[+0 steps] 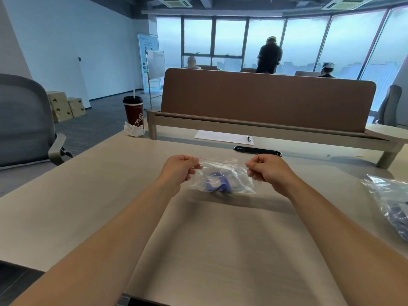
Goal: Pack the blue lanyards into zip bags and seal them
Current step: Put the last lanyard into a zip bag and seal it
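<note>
A clear zip bag (229, 171) with a red seal line hangs stretched between my hands just above the table. Inside it lies a bundled blue lanyard (217, 186). My left hand (180, 168) pinches the bag's top left corner. My right hand (267, 171) pinches the top right corner. The bag's bottom rests on or hangs close to the table (88, 195); I cannot tell which.
A heap of clear plastic bags with dark blue contents (390, 202) lies at the table's right edge. A brown cup with a straw (133, 111) and crumpled tissue stand far left. A paper sheet with a pen (224, 136) lies under the brown divider (265, 96). A grey chair (24, 122) stands left.
</note>
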Tool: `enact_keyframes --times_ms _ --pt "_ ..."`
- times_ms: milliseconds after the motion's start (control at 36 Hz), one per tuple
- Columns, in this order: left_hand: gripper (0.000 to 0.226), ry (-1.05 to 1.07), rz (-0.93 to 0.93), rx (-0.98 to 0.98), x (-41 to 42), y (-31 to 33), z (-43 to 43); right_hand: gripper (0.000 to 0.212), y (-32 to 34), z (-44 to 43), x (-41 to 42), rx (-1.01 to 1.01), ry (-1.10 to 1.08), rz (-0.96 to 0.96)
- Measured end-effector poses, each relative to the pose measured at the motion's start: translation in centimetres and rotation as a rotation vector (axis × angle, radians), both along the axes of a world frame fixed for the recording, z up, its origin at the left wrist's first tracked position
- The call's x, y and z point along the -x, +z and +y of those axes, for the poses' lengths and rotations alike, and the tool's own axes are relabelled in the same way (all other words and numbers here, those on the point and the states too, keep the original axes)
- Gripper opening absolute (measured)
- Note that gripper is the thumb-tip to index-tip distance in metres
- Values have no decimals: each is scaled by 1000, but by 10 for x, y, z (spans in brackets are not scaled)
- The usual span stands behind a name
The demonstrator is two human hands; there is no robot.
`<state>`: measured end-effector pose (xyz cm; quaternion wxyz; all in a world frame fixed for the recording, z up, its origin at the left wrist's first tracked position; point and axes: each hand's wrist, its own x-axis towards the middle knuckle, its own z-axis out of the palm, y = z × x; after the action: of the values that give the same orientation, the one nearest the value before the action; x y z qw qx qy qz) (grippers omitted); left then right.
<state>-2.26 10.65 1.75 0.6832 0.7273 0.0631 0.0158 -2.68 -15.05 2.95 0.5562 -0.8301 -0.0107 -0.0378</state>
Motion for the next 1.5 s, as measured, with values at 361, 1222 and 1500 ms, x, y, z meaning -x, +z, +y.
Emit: enact_keyframes --times_ms 361,1222,1500 --pt "12 17 -114 -94 4 0 -5 30 18 28 1 577 16 -81" --pt "13 -22 -175 -263 16 4 -12 7 37 95 1 512 200 -78" --pt "15 28 -234 -383 18 -1 -15 15 33 101 2 539 243 -75"
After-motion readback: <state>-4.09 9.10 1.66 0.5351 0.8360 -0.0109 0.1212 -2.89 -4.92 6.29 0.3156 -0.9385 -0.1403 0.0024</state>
